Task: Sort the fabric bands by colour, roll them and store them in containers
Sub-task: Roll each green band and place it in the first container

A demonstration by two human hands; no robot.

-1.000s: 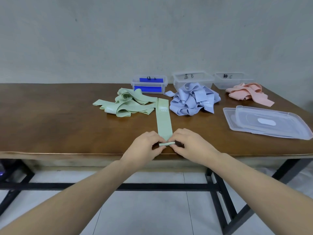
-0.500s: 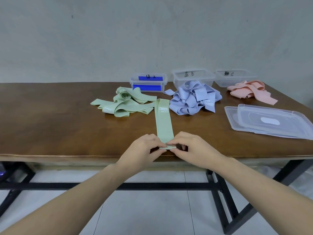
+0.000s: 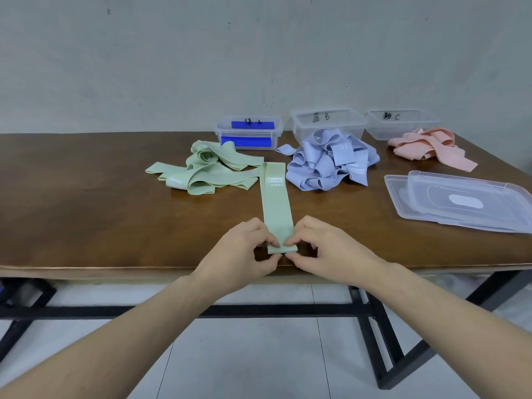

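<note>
Fingertips [image 3: 275, 243] of left hand [image 3: 241, 254] and right hand [image 3: 331, 251] pinched the near end of one green band [image 3: 277, 205], laid flat lengthwise on the table [image 3: 86, 211] by its near edge, evidently to start a tight roll.

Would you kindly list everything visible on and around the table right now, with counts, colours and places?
flat green band: one, light green, laid straight at the table's near middle
green pile: several loose bands, light green, left of the flat band
blue pile: several bands, pale blue, centre back
pink pile: several bands, pink, far right
container A: one, clear with blue inside, behind the green pile
container B: one, clear, behind the blue pile
container C: one, clear, behind the pink pile
lids: stacked, clear, right side
table: one, brown top, black frame
left hand, right hand: pinching the flat band's near end
</note>
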